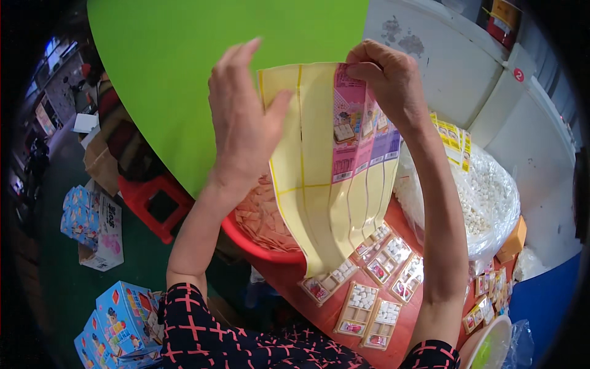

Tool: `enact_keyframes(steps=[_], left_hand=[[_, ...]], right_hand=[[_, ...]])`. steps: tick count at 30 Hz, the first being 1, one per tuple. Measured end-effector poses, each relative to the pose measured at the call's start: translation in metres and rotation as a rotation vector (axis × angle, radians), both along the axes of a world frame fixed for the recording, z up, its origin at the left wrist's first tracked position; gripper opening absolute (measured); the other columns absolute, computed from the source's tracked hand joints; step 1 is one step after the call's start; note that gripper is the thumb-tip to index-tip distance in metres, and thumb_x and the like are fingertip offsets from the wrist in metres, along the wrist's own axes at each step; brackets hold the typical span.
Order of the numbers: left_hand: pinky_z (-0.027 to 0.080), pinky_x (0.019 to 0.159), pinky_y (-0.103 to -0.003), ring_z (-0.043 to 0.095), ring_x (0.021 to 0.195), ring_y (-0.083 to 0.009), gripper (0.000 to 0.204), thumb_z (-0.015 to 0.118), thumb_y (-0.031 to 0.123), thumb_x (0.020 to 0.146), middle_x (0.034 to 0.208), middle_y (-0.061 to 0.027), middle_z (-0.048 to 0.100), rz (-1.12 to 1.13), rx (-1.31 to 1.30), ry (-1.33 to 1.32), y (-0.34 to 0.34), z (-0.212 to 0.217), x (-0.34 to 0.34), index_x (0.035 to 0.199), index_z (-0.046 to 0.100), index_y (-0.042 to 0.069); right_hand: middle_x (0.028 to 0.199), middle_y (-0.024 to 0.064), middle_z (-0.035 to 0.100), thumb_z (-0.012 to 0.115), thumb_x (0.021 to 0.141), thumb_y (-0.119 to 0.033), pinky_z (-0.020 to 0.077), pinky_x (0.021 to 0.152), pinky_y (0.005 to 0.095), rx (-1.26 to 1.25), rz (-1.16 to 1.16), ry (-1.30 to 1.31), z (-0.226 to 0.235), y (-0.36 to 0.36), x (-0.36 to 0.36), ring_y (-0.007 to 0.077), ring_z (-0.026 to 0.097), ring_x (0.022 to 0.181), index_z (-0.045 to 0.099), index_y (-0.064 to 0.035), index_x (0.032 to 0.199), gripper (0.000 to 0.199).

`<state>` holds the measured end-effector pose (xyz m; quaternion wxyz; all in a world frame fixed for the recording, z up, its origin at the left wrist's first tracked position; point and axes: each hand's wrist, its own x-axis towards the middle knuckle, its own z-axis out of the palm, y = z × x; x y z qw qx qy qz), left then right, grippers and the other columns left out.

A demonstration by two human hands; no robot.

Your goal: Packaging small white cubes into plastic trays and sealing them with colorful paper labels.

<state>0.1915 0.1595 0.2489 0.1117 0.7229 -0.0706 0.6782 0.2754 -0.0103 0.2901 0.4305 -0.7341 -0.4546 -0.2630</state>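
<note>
A yellow sticker sheet [316, 154] hangs upright in front of me, its lower end curling. Pink and purple printed labels [353, 138] remain on its upper right part; the rest shows bare backing. My right hand [390, 77] pinches the sheet's top right corner between thumb and fingers. At the sheet's left edge, my left hand [243, 120] is raised with fingers stretched and thumb apart, slightly blurred, gripping nothing. Below the sheet, several small clear-topped boxes [359, 301] with white cubes and a red piece inside lie on the red table [289, 286].
A red basin [239, 237] of flat orange-pink pieces stands behind the sheet. Right of it sits a big clear bag [485, 197] of white cubes with yellow sticker sheets [455, 144] on top. A red stool [157, 206] and blue printed cartons [120, 320] are at left.
</note>
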Motion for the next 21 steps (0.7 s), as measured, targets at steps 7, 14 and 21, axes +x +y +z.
enact_keyframes(steps=[7,14,21], left_hand=[[0.044,0.072,-0.033,0.057,0.071,-0.0180,0.013,0.062,0.012,0.071,0.071,-0.0051,0.060,-0.280,-0.029,0.382,-0.021,0.035,0.001,0.082,0.063,0.005],[0.041,0.054,-0.017,0.050,0.060,-0.0028,0.011,0.057,0.007,0.073,0.065,0.0014,0.058,-0.995,-0.424,0.693,-0.033,0.030,0.005,0.078,0.065,0.001],[0.041,0.053,-0.018,0.049,0.058,-0.0028,0.008,0.059,0.006,0.070,0.062,0.0016,0.056,-1.002,-0.458,0.806,-0.041,0.030,0.009,0.073,0.064,0.000]], right_hand=[[0.065,0.0073,0.057,0.056,0.071,-0.002,0.0432,0.057,0.0264,-0.005,-0.041,-0.219,0.011,-0.007,-0.025,0.0160,0.055,0.061,0.056,-0.0002,0.075,0.004],[0.067,0.0028,0.058,0.059,0.070,0.005,0.0440,0.060,0.0218,0.009,0.016,-0.150,0.004,-0.028,-0.028,0.0082,0.055,0.065,0.057,0.0004,0.074,0.006],[0.066,0.0020,0.059,0.059,0.070,0.005,0.0447,0.059,0.0215,0.003,0.004,-0.125,-0.001,-0.035,-0.029,0.0075,0.055,0.064,0.058,0.0000,0.073,0.006]])
